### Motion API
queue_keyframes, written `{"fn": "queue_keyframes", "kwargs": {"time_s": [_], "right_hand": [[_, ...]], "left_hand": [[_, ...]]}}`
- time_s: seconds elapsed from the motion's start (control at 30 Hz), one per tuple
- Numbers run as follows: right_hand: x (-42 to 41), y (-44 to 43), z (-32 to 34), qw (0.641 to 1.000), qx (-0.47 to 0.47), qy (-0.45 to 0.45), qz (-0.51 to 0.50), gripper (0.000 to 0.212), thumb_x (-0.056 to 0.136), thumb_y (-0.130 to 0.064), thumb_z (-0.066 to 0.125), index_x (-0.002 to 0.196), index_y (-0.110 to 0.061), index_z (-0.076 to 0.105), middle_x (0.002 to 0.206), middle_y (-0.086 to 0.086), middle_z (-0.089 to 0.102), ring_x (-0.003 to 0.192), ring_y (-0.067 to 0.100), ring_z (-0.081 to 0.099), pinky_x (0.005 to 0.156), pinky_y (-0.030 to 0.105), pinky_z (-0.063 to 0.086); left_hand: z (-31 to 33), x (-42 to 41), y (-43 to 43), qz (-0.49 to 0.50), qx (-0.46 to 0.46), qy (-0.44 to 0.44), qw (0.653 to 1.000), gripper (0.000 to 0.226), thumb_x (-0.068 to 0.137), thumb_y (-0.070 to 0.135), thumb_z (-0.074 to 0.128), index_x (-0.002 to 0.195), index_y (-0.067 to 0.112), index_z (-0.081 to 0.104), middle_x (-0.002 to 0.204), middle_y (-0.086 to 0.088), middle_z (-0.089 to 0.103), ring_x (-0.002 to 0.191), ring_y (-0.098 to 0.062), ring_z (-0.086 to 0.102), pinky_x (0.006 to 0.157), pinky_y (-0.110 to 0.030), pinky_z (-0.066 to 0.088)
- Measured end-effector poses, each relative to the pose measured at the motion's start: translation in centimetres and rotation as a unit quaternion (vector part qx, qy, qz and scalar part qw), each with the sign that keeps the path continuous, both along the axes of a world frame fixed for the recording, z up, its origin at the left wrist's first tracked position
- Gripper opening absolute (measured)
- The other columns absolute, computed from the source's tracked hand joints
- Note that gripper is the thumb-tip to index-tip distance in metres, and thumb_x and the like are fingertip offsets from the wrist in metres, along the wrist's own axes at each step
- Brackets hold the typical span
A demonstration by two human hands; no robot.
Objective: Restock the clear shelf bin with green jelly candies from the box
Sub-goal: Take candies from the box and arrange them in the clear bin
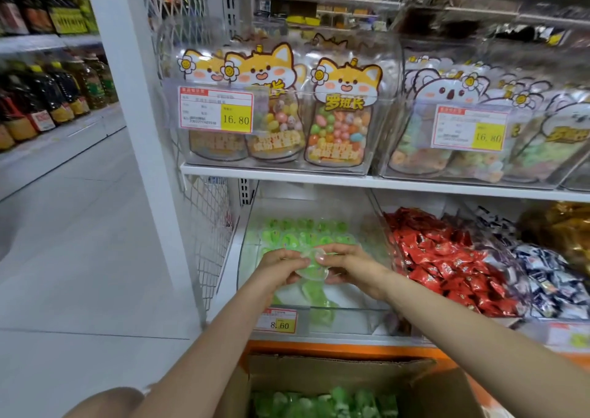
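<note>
White store shelving stands ahead, with a pale tiled aisle running off to the left. On the lower shelf sits the clear bin (348, 308), its back half layered with green candies (297, 231). Both arms reach in over its front rim. The left hand (277, 267) and right hand (352, 266) meet in the middle, fingers curled, pinching one translucent candy (314, 266) between them. It sits right at the fingertips of both hands, above the bin's floor and in front of the pile. A few loose green pieces lie under the hands near the front wall. A price tag (277, 320) hangs on the bin's front. Directly below, the open box (335, 371) shows more green candies inside. To the right, red sweets (447, 258) fill the neighbouring bin, and bags (343, 114) with cat faces stand on the shelf above.
</note>
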State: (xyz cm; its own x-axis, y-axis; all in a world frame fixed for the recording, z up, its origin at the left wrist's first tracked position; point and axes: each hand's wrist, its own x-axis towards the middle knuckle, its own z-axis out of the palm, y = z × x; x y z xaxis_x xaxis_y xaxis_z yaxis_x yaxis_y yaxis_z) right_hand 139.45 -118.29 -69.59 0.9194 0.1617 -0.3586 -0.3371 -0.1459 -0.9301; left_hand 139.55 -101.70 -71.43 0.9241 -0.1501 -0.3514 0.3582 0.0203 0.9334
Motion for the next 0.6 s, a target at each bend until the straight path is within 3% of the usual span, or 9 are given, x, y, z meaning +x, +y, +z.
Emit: {"fn": "queue_keyframes", "kwargs": {"time_s": [0.1, 0.23, 0.47, 0.53, 0.6], "right_hand": [[0.1, -0.2, 0.3, 0.998, 0.051, 0.028, -0.025, 0.023, 0.083, 0.002, 0.064, 0.104, -0.006, 0.062, 0.075, 0.007, 0.070, 0.060, 0.014, 0.067, 0.062, 0.026, 0.058], [0.3, -0.1, 0.5, 0.995, 0.072, 0.036, -0.053, 0.016, 0.083, 0.005, 0.063, 0.087, -0.010, 0.059, 0.064, 0.007, 0.070, 0.054, 0.015, 0.067, 0.062, 0.028, 0.058], [0.8, 0.5, 0.3, 0.994, 0.083, 0.046, -0.055, 0.020, 0.082, 0.005, 0.065, 0.094, -0.009, 0.056, 0.076, 0.010, 0.069, 0.056, 0.017, 0.067, 0.059, 0.026, 0.058], [1.1, 0.6, 0.1, 0.992, 0.077, 0.055, -0.082, 0.017, 0.082, 0.007, 0.063, 0.092, -0.005, 0.055, 0.080, 0.012, 0.065, 0.056, 0.020, 0.066, 0.057, 0.028, 0.059], [1.6, 0.6, -0.3, 0.986, 0.077, 0.070, -0.127, 0.011, 0.083, 0.008, 0.060, 0.088, 0.001, 0.055, 0.077, 0.014, 0.061, 0.055, 0.023, 0.064, 0.057, 0.031, 0.058]], "left_hand": [[0.1, 0.4, 0.0, 0.030, -0.031, -0.017, 0.999, 0.018, 0.085, 0.007, 0.065, 0.102, 0.001, 0.062, 0.095, -0.011, 0.064, 0.085, -0.016, 0.061, 0.075, -0.020, 0.053], [0.2, 0.6, 0.0, 0.046, -0.065, -0.037, 0.996, 0.009, 0.088, 0.001, 0.059, 0.096, -0.001, 0.058, 0.089, -0.010, 0.064, 0.080, -0.014, 0.064, 0.072, -0.017, 0.055], [0.8, 0.9, 0.0, 0.048, -0.066, -0.051, 0.995, 0.010, 0.090, 0.008, 0.058, 0.100, 0.006, 0.058, 0.089, -0.009, 0.065, 0.078, -0.013, 0.064, 0.071, -0.019, 0.056], [0.6, 1.1, 0.1, 0.039, -0.039, -0.043, 0.998, 0.013, 0.092, 0.013, 0.057, 0.104, 0.008, 0.056, 0.092, -0.008, 0.064, 0.082, -0.013, 0.062, 0.076, -0.022, 0.054], [-0.1, 1.4, 0.5, 0.021, 0.082, -0.057, 0.995, 0.019, 0.091, 0.018, 0.058, 0.107, 0.008, 0.055, 0.105, -0.013, 0.061, 0.093, -0.018, 0.059, 0.084, -0.030, 0.051]]}}
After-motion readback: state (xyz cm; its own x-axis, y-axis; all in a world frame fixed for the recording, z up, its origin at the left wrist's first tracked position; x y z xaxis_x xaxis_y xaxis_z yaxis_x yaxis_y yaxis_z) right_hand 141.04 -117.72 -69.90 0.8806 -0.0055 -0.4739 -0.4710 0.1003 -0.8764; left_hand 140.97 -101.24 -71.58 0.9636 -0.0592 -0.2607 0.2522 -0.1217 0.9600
